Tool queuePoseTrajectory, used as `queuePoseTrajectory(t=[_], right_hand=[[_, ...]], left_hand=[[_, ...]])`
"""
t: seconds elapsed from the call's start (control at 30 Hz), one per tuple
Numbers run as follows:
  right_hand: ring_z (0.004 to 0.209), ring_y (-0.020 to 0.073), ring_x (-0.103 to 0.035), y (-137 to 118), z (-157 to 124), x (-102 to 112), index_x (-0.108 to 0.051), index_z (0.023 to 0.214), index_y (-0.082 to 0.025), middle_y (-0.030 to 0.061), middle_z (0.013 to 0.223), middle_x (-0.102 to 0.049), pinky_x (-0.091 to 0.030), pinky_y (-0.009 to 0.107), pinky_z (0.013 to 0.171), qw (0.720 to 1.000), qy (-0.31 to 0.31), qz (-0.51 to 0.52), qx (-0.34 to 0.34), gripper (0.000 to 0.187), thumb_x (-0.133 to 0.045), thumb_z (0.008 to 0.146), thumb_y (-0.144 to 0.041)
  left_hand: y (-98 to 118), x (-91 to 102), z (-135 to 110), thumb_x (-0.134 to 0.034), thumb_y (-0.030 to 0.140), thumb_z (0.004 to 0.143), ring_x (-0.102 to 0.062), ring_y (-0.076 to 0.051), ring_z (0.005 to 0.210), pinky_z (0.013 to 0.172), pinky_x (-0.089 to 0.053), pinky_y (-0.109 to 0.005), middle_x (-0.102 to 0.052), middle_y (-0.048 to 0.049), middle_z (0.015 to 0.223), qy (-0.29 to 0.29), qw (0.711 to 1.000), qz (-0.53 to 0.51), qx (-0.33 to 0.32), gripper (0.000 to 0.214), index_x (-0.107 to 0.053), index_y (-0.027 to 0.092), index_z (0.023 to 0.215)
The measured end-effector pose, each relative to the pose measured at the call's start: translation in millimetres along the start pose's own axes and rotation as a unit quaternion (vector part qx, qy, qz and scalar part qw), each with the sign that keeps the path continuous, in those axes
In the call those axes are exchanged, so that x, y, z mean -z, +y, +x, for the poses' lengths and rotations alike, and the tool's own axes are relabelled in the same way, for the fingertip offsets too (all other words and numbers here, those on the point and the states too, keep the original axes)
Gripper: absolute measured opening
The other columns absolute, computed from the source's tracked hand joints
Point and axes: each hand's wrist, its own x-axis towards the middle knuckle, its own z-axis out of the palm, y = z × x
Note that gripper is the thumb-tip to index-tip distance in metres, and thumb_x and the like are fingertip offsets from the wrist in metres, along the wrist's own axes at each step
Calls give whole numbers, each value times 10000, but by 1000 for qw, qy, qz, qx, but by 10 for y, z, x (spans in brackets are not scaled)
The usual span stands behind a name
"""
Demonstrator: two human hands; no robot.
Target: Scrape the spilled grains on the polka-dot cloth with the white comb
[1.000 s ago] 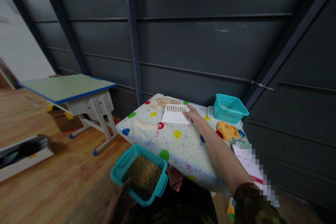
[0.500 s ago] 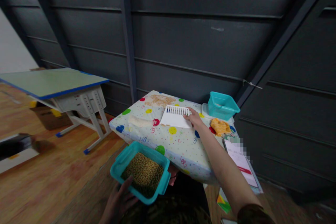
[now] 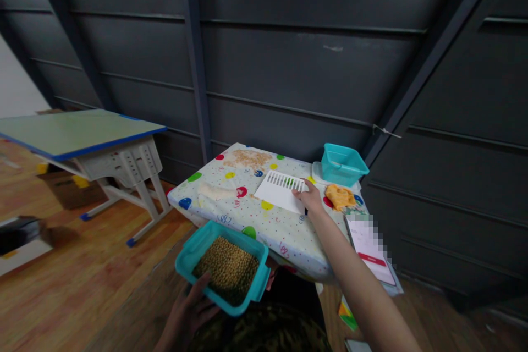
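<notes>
My left hand point(image 3: 190, 311) grips the near edge of a teal plastic container point(image 3: 223, 268) filled with small greenish-brown beans, held low in front of the table. My right hand point(image 3: 309, 197) reaches out over the table and holds the right edge of a white slotted scoop point(image 3: 278, 191), lifted a little off the tablecloth. Past the scoop, a patch of tan grains point(image 3: 247, 158) is spread on the cloth. A small whitish heap point(image 3: 216, 191) lies to the left of the scoop.
The table point(image 3: 280, 234) wears a white cloth with coloured dots. At its far right stand an empty teal tub point(image 3: 342, 164) and an orange cloth point(image 3: 339, 197), with a paper sheet point(image 3: 369, 250) nearer. A green-topped desk point(image 3: 78, 135) stands left on the wooden floor. A dark panelled wall rises behind.
My right hand has drawn the white scoop slightly back and to the right, tilting it off the cloth. The bean container stays in my left hand. The view has shifted a little.
</notes>
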Motion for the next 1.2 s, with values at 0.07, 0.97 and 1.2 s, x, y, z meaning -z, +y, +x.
queuePoseTrajectory(t=[0.07, 0.97, 1.2], right_hand=[[886, 264, -721, -90, -40, -10, -743, 1221, -214, 65, 977, -794, -570, 371, 828, 999, 13, 3, -41, 595, -731, 627, -237], [871, 334, -771, -258, -1119, 297, -613, 1139, -250, 112, 957, -805, -607, 397, 714, 993, -59, 70, -72, 618, -857, 607, -448], [810, 293, -764, -439, -1371, 256, -595, 1235, -228, 71, 954, -806, -601, 385, 695, 990, -72, 102, -70, 697, -884, 657, -486]], left_hand=[[7, -4, -25, -961, 610, 541, -756, -451, 1126, 1280, -274, -714, -808, -62, 1020, -3, 1000, -4, -11, 779, -594, 319, 1163], [36, -304, -246, -801, 564, 782, -766, -346, 984, 990, -591, -547, -729, -146, 1106, 22, 999, 46, -14, 713, -537, 188, 1328], [104, -358, -367, -878, 723, 627, -762, -267, 889, 893, -636, -437, -760, -103, 1072, -2, 998, 56, -29, 836, -582, 218, 1225]])
